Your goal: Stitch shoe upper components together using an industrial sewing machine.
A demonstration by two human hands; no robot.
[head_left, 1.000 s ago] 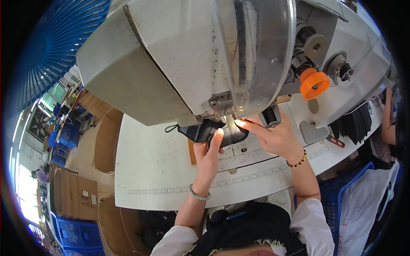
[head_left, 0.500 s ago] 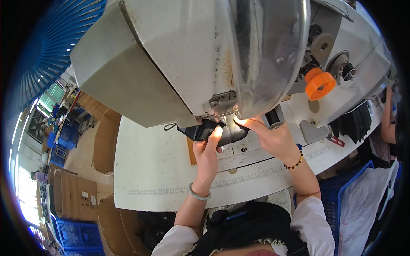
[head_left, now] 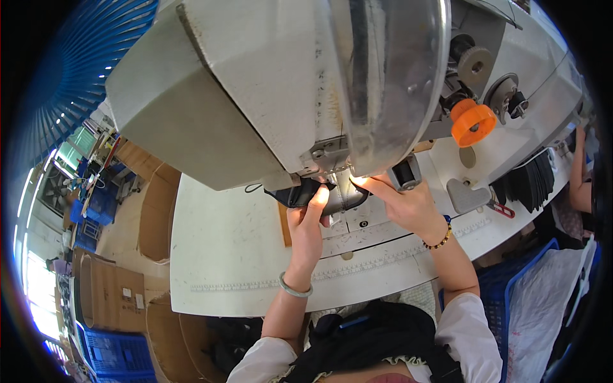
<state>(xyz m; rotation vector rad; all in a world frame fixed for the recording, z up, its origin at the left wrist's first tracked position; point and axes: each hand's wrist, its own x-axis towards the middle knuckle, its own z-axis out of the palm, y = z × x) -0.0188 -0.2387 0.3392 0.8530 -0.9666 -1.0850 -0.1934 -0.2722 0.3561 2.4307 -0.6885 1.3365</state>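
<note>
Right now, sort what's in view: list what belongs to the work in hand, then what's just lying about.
In use:
left hand
right hand
black piece held under the sewing machine head
white table

Lying about:
orange spool
stack of black pieces
cardboard boxes
blue crate

Black workpiece (head_left: pixel 295 193): dark, flat, flexible piece, lying on white machine bed directly beneath sewing head. Left end pointed, projecting leftward past head; right portion partly hidden under machine and fingers. Pressed flat from both sides. Material and stitching not discernible.
</note>
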